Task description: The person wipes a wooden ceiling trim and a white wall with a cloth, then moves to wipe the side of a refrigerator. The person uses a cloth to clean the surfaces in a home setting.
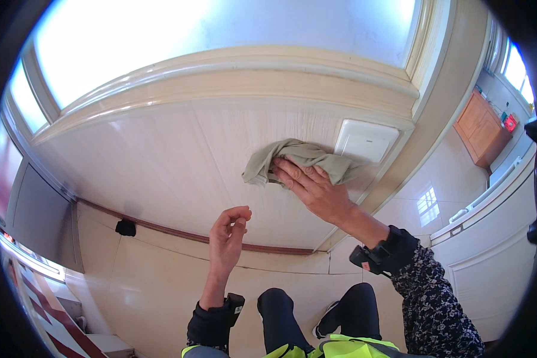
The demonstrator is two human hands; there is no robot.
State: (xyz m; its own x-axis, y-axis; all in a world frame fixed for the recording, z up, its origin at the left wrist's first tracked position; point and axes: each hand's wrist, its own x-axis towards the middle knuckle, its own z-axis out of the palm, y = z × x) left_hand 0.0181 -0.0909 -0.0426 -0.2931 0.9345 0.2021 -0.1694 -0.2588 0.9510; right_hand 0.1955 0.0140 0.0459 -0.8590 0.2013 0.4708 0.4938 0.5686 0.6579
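My right hand [322, 197] presses a crumpled grey-green cloth [295, 154] flat against the pale wood-grain wall panel [179, 147]. The cloth's right end reaches the lower edge of a white wall switch [367, 141]. Lower and to the left, my left hand [227, 237] hangs before the panel, loosely curled and holding nothing. Its thumb is near the index finger, with a small gap between them. Both wrists carry small black strapped-on devices.
Above the panel runs a cream window ledge [250, 83] under frosted glass. A white panelled door [496, 250] stands on the right, beside an opening to a room with a wooden cabinet [483, 127]. A small black object [125, 227] lies by the reddish baseboard [268, 249].
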